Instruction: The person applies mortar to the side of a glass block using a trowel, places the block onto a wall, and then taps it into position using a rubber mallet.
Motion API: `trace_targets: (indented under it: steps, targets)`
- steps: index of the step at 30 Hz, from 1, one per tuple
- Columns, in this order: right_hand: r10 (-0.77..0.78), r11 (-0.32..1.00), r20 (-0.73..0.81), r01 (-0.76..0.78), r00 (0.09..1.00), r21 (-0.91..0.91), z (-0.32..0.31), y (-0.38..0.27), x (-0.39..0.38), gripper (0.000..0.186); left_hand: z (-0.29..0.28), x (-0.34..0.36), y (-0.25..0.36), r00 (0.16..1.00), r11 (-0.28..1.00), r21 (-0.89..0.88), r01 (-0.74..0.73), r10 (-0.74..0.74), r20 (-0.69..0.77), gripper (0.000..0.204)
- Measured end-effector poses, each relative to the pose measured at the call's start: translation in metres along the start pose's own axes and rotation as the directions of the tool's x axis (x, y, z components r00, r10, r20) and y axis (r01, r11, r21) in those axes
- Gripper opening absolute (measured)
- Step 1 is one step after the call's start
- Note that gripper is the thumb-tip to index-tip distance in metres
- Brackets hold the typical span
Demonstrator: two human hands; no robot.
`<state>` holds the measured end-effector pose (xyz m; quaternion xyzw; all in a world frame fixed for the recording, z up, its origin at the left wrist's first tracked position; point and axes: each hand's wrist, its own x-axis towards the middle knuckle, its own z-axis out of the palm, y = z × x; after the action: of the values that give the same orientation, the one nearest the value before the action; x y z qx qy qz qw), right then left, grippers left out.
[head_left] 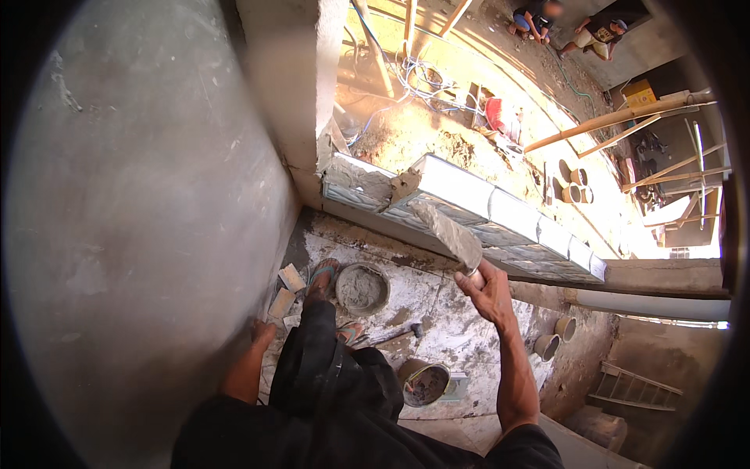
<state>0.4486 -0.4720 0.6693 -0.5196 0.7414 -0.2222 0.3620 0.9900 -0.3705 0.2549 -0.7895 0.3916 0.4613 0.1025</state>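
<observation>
My right hand (491, 293) is closed around the handle of a trowel (457, 236). Grey mortar coats its blade, which points up and left beside a low wall of pale blocks (461, 187). Wet mortar (361, 181) covers the left end of that wall, where the top course is a block short. Down by my leg, my left hand (264, 334) is close to the smooth grey wall (148, 219); its fingers are too unclear to read. A round bucket of mortar (362, 288) stands near my feet.
Another bucket (424, 382), a hammer (406, 334) and small block pieces (287, 289) are on the mortar-splashed floor. More buckets (556, 338) and a ladder (637, 385) are at right. Beyond the low wall lie tangled hoses (430, 82) and wooden poles (617, 119); two people are farther off.
</observation>
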Motion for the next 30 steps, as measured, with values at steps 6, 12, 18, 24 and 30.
trace_targets:
  steps: [6, 12, 18, 24, 30]
  targets:
    - [0.175, 0.979, 0.324, -0.129, 0.93, -0.158, -0.09, -0.075, 0.083, 0.057, -0.006, -0.014, 0.021, 0.997, 1.0, -0.024, 0.007, -0.009, -0.074, 0.057]
    - [0.26, 0.952, 0.569, -0.109, 0.781, -0.286, -0.107, -0.082, 0.155, 0.063, -0.038, -0.006, 0.082, 0.979, 0.976, -0.099, -0.195, 0.2, 0.04, 0.05]
    - [0.446, 0.891, 0.577, -0.278, 0.684, -0.359, -0.108, -0.083, 0.183, 0.057, -0.038, 0.008, 0.108, 0.952, 0.953, -0.039, -0.302, 0.299, -0.065, 0.049]
    - [0.554, 0.83, 0.59, -0.333, 0.588, -0.447, -0.123, -0.095, 0.193, 0.059, -0.039, -0.007, 0.12, 0.962, 0.957, -0.098, -0.272, 0.27, -0.026, 0.05]
    - [0.611, 0.773, 0.538, -0.292, 0.58, -0.563, -0.161, -0.115, 0.17, 0.062, -0.043, -0.013, 0.138, 0.973, 0.971, -0.092, -0.222, 0.226, 0.035, 0.048]
